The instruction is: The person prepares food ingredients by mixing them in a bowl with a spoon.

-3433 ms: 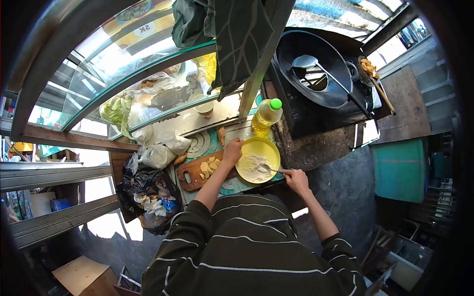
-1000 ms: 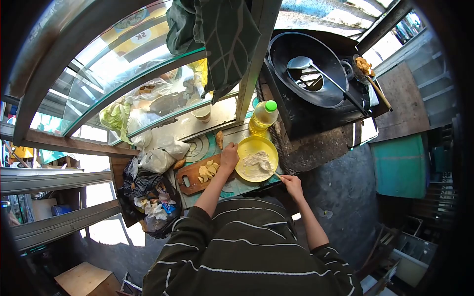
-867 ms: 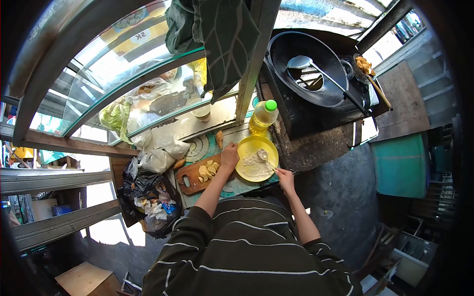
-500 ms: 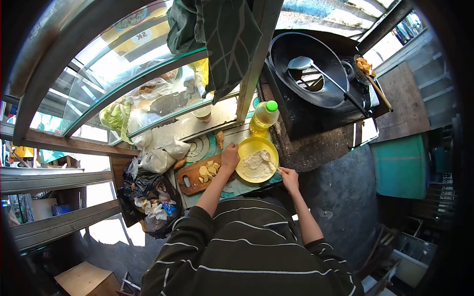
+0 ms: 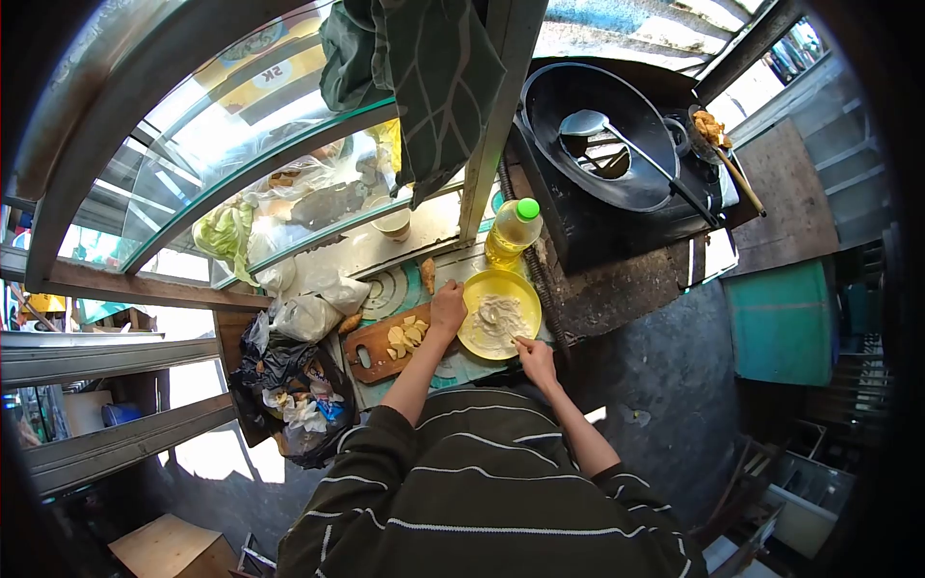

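Observation:
A yellow bowl (image 5: pixel 529 294) stands on the counter with a thick whitish, floury batter (image 5: pixel 500 310) in it. My left hand (image 5: pixel 448 309) is closed on the bowl's left rim. In my right hand (image 5: pixel 537 360), at the lower right rim, is the handle of a spoon (image 5: pixel 512 337); its head lies in the batter and is hard to make out. Left of the bowl, partly under my left forearm, a wooden cutting board (image 5: pixel 378 362) bears several pale yellow slices (image 5: pixel 406 335). A brown root-like piece (image 5: pixel 428 275) lies behind the board.
An oil bottle (image 5: pixel 513 234) with a green cap stands just behind the bowl. To the right, a black wok (image 5: pixel 641 144) holding a ladle (image 5: pixel 584 123) sits on the stove. Fried food rests in a strainer (image 5: pixel 711 130). Plastic bags (image 5: pixel 308 313) and a rubbish bag (image 5: pixel 306 414) are at left.
My right hand has moved left and slightly down with the spoon, whose head went from the bowl's right side into the batter. The batter looks wetter and more spread. My left hand stays on the rim.

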`<state>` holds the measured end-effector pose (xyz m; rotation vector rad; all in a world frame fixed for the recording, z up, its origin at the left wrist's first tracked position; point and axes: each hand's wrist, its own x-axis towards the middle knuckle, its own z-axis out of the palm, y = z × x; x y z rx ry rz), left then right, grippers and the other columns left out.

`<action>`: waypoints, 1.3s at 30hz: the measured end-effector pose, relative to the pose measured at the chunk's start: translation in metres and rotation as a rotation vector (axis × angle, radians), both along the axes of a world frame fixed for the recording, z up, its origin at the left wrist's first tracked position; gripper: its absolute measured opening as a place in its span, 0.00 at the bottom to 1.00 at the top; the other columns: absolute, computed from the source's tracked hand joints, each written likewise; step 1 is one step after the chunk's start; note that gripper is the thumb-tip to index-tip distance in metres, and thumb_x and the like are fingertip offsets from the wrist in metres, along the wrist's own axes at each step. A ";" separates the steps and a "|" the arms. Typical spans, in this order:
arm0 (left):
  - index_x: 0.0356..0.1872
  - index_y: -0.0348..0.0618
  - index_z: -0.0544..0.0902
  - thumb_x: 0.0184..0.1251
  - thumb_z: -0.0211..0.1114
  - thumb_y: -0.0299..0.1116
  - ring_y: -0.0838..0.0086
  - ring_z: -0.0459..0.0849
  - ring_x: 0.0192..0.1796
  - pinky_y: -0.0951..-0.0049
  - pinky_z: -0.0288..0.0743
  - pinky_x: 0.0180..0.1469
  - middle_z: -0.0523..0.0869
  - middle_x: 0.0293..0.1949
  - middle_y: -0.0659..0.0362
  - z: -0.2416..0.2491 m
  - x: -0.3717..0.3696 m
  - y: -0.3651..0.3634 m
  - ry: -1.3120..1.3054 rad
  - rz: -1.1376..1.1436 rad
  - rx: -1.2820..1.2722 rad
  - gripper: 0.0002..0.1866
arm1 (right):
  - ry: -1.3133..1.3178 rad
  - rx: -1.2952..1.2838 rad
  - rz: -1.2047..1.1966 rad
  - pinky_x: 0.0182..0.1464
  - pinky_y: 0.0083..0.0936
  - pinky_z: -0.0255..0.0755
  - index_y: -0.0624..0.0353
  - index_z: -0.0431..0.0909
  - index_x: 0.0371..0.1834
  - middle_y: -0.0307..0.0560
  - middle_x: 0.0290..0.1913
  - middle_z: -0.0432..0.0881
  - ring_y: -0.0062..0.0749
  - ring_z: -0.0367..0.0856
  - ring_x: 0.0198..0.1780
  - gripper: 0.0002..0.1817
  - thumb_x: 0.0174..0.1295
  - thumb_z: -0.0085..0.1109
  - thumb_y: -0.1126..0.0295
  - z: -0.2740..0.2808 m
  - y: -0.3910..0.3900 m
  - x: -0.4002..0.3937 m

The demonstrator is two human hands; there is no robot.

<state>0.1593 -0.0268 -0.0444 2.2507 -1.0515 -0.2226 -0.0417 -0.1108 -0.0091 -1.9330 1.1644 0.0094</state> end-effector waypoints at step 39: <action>0.31 0.37 0.79 0.52 0.54 0.25 0.52 0.78 0.33 0.59 0.74 0.36 0.77 0.29 0.48 -0.008 0.002 0.000 0.048 -0.003 -0.025 0.07 | 0.192 -0.029 0.242 0.43 0.34 0.73 0.55 0.82 0.40 0.59 0.34 0.81 0.49 0.80 0.39 0.13 0.55 0.55 0.64 0.042 -0.018 -0.007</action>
